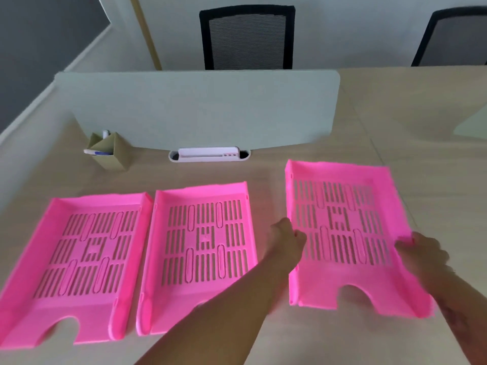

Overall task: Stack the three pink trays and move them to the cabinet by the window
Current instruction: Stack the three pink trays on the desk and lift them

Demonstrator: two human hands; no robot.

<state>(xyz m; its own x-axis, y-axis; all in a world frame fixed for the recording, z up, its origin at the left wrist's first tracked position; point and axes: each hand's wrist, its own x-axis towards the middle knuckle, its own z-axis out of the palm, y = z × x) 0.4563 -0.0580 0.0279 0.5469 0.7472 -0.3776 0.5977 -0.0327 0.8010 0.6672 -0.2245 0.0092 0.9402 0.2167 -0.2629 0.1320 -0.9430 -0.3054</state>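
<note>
On desk (263, 335): both hands pinching right tray (342, 280) sides: left hand (286, 237), right hand (424, 251).

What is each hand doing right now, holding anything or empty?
Left hand: closed on the left side wall of the right-hand slotted pink plastic tray.
Right hand: closed on the same tray's right side wall.

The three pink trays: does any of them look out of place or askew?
Yes. The right tray sits apart from the other two and farther back, gripped at its sides by both hands. The left tray and middle tray lie side by side.
</note>
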